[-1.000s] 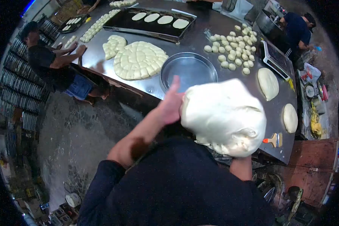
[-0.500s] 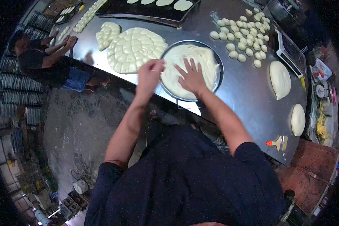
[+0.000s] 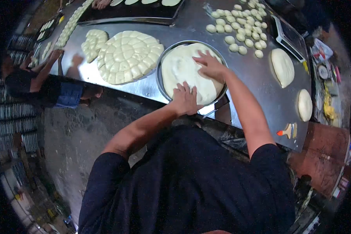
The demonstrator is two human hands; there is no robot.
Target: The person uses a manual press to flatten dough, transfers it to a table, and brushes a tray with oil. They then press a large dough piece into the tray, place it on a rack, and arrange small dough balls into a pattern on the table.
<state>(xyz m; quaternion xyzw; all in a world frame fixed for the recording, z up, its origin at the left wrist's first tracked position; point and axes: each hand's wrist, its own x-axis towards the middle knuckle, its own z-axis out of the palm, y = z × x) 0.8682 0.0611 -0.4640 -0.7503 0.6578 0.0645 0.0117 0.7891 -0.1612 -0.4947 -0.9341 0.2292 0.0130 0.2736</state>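
Head view shows both hands flat on the dough (image 3: 183,68) in the round pan (image 3: 162,87) on the bench (image 3: 257,82). Left hand (image 3: 185,99) presses its near edge, right hand (image 3: 210,66) its far side; fingers spread open, gripping nothing. Small dough balls (image 3: 238,33) lie just beyond the right fingers.

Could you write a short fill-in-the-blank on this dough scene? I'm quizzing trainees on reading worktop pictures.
1. Both hands press a slab of dough lying in a round metal ____.
2. The left hand presses at the edge ____ to the person; the right hand is at the far side.
3. The small dough balls sit on the steel ____.

Missing words: pan; nearest; table
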